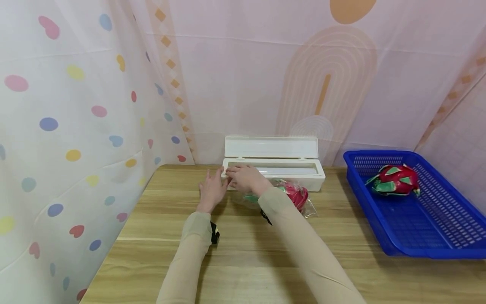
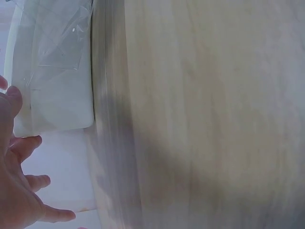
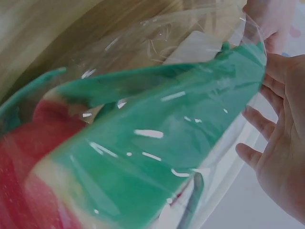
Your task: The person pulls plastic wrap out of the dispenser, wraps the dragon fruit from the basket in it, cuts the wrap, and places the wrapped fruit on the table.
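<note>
A long white dispenser box (image 1: 281,183) stands at the back of the table with its lid (image 1: 271,147) raised and a pale roll (image 1: 288,171) inside. My left hand (image 1: 211,190) is at the box's left end, its fingers spread and one fingertip at the front edge. Beside it, my right hand (image 1: 244,178) reaches over the box's left part with fingers slightly bent. Clear plastic film (image 2: 62,43) hangs over the box front in the left wrist view. Directly before the box lies a film-wrapped red dragon fruit (image 1: 296,195) with green scales (image 3: 143,143), partly hidden by my right hand and sleeve.
A blue plastic basket (image 1: 373,217) stands on the right of the wooden table (image 1: 243,261), holding another dragon fruit (image 1: 396,180). Patterned curtains (image 1: 243,84) rise right behind the box and along the table's left side.
</note>
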`<action>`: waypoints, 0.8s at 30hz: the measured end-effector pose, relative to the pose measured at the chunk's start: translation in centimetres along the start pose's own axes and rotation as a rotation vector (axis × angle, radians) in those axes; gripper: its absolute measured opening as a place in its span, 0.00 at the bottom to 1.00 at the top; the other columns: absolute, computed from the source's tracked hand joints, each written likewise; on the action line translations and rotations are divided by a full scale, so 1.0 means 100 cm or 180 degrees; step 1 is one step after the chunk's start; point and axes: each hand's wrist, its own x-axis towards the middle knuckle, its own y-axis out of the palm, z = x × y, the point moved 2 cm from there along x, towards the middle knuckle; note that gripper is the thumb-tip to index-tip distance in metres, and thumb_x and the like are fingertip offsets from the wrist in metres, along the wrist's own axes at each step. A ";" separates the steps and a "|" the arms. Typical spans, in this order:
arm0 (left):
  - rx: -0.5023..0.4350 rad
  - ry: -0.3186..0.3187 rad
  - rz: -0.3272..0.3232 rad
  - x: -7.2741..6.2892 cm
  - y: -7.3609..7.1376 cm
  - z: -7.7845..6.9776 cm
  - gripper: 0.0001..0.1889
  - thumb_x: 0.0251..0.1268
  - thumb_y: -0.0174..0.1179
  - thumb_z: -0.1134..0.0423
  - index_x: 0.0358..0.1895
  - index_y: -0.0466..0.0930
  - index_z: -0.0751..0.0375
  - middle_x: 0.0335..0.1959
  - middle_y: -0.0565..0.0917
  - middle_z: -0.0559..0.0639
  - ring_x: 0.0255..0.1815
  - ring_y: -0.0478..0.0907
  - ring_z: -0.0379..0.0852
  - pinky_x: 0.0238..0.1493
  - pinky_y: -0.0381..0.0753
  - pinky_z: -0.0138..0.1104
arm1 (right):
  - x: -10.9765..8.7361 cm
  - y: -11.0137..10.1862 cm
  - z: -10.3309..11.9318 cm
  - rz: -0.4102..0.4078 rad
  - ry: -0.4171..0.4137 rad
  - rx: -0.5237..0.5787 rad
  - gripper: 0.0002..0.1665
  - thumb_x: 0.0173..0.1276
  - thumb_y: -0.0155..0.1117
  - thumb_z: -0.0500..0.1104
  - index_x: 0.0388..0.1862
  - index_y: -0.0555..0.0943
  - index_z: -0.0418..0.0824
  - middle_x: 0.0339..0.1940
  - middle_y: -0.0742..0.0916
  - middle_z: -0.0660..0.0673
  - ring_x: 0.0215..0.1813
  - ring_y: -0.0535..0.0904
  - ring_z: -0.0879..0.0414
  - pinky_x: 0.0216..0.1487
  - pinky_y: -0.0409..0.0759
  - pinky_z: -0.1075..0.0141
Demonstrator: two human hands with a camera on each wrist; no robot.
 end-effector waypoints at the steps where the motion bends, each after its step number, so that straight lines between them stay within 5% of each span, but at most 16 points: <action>1: -0.0001 -0.0009 0.0007 0.000 0.000 0.000 0.29 0.73 0.45 0.47 0.73 0.56 0.54 0.69 0.69 0.60 0.77 0.47 0.63 0.63 0.52 0.72 | -0.001 -0.001 0.000 0.0006 0.0006 0.0019 0.30 0.77 0.42 0.56 0.75 0.58 0.52 0.77 0.61 0.54 0.78 0.54 0.54 0.77 0.54 0.55; 24: 0.0072 -0.0067 0.0012 0.000 -0.002 -0.004 0.27 0.74 0.45 0.51 0.72 0.57 0.53 0.67 0.71 0.60 0.78 0.47 0.62 0.62 0.52 0.72 | -0.001 0.004 -0.005 0.0043 0.0043 0.0037 0.31 0.76 0.44 0.54 0.76 0.55 0.55 0.78 0.58 0.56 0.79 0.51 0.55 0.77 0.51 0.50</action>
